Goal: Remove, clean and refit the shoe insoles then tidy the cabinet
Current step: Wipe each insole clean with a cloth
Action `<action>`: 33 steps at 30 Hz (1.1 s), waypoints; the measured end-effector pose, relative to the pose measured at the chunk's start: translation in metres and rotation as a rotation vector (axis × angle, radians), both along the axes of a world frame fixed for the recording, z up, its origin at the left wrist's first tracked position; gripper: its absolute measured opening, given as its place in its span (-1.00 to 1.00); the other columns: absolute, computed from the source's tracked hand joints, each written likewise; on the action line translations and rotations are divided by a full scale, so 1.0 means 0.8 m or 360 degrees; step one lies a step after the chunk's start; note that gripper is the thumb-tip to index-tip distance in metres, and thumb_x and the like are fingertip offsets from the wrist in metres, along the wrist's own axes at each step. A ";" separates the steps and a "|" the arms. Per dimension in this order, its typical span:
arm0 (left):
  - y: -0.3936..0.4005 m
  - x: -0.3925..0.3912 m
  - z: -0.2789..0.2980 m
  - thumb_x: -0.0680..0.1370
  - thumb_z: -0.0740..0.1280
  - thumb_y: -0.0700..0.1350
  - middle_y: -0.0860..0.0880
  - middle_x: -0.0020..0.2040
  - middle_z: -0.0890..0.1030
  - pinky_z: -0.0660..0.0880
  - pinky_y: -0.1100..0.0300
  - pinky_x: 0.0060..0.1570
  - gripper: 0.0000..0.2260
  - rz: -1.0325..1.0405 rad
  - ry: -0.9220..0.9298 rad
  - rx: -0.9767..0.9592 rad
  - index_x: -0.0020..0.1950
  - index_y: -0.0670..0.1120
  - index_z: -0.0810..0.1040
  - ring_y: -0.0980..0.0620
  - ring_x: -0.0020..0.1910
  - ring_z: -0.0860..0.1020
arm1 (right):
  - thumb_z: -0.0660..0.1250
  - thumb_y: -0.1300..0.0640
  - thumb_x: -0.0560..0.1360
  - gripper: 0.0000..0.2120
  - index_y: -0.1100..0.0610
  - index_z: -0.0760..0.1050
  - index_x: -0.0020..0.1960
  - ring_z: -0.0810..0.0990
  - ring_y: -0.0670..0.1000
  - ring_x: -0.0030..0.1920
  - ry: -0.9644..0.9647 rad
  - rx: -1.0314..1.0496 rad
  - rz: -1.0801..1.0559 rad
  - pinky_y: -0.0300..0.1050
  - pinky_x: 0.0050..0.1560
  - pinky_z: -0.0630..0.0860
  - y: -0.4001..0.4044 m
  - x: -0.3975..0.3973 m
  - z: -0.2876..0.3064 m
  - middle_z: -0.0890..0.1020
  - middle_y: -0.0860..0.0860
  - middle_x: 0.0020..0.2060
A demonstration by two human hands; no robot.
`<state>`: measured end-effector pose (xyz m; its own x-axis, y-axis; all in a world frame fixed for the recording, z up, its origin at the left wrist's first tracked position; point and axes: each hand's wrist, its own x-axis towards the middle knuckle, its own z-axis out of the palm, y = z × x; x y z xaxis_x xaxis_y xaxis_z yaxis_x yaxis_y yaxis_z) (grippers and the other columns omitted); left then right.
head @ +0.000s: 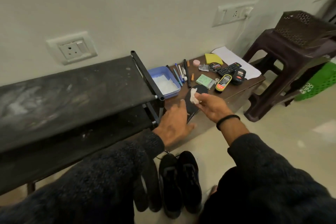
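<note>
On the low brown desk (pixel 234 94) beside the black shoe rack (pixel 72 85), a dark insole (pixel 192 100) is laid with its heel end jutting over the front edge. It is steadied by the left hand (pixel 174 123), whose fingers are spread flat along its left side and whose thumb sits below the edge. A crumpled white tissue (pixel 193 96) is pinched in the fingers of the right hand (pixel 212 107) and pressed on the insole. A pair of black shoes (pixel 180 182) is seen on the floor below. Pens (pixel 180 74), a blue tray (pixel 163 82), polish bottles (pixel 223 82) and a remote (pixel 229 68) are spread further back.
</note>
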<state>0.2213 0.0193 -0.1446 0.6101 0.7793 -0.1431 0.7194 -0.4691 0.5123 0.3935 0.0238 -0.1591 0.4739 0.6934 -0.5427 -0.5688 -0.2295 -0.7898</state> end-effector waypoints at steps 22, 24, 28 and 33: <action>-0.057 -0.060 0.021 0.51 0.51 -0.01 0.02 -0.11 0.72 0.62 0.17 -0.12 -0.83 0.0685 -0.1191 -0.0748 0.05 -0.02 0.67 0.08 -0.09 0.69 | 0.40 0.22 0.58 -0.76 0.32 0.60 0.20 0.71 0.15 0.03 -0.0026 0.0066 0.0723 -0.01 0.00 0.69 -0.121 -0.062 0.059 0.70 0.23 0.08; -0.037 -0.049 0.010 0.50 0.52 0.02 0.02 -0.11 0.72 0.65 0.15 -0.09 -0.80 0.0654 -0.1149 -0.0621 0.05 -0.04 0.67 0.09 -0.10 0.69 | 0.47 0.12 0.53 -0.67 0.28 0.61 0.22 0.71 0.14 0.08 -0.0182 0.0070 0.0794 0.04 0.07 0.67 -0.109 -0.053 0.050 0.71 0.18 0.09; -0.003 -0.019 -0.015 0.51 0.50 0.03 0.06 -0.08 0.72 0.61 0.33 -0.14 -0.78 0.0530 -0.0956 -0.0467 0.09 -0.04 0.69 0.22 -0.14 0.66 | 0.53 0.29 0.44 -0.71 0.26 0.62 0.15 0.74 0.12 0.00 -0.0677 0.0088 0.0682 0.00 0.02 0.69 -0.079 -0.025 0.022 0.74 0.16 -0.03; 0.011 -0.004 -0.047 0.51 0.47 0.07 0.01 0.06 0.67 0.62 0.10 0.03 -0.66 0.0357 -0.0245 -0.0114 0.25 -0.01 0.62 0.07 -0.02 0.63 | 0.52 0.14 0.50 -0.80 0.18 0.69 0.09 0.73 0.04 -0.11 -0.1346 -0.0163 0.0391 0.00 -0.07 0.71 -0.034 0.029 -0.037 0.72 0.10 -0.05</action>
